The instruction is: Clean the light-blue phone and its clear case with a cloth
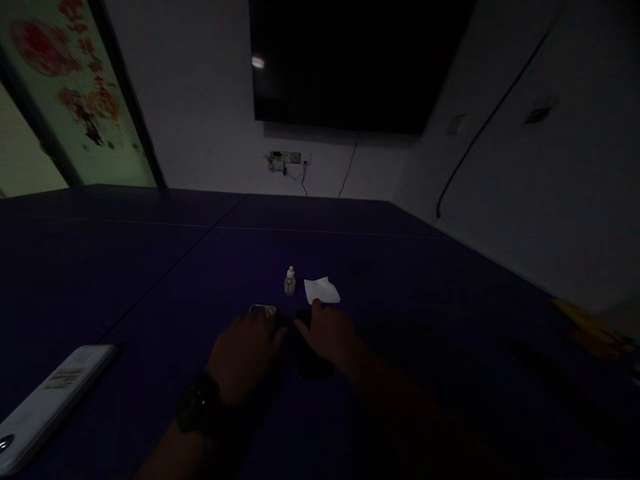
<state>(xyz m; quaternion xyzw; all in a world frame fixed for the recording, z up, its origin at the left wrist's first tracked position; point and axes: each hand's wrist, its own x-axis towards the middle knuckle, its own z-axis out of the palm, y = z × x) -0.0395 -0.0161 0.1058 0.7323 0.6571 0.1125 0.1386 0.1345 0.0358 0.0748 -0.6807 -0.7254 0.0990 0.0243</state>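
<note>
My left hand [245, 350], with a dark watch [197, 402] on its wrist, is bent over a phone whose camera corner [270, 311] shows past the fingers. The rest of that phone is hidden under the hand. My right hand [333, 335] lies over the upper part of a flat black phone-like slab [314, 365], thumb at its left edge and index finger pointing forward. Its other fingers are hard to make out in the dark. Just beyond the index fingertip lies a white sheet [321, 291], perhaps paper or cloth. A small dropper bottle [290, 283] stands upright to its left.
A long white object [57, 403] lies on the dark blue table [165, 280] at the left. Something yellow [593, 327] rests at the far right edge. Behind the table a large screen [360, 67] hangs above wall sockets [290, 159] and cables.
</note>
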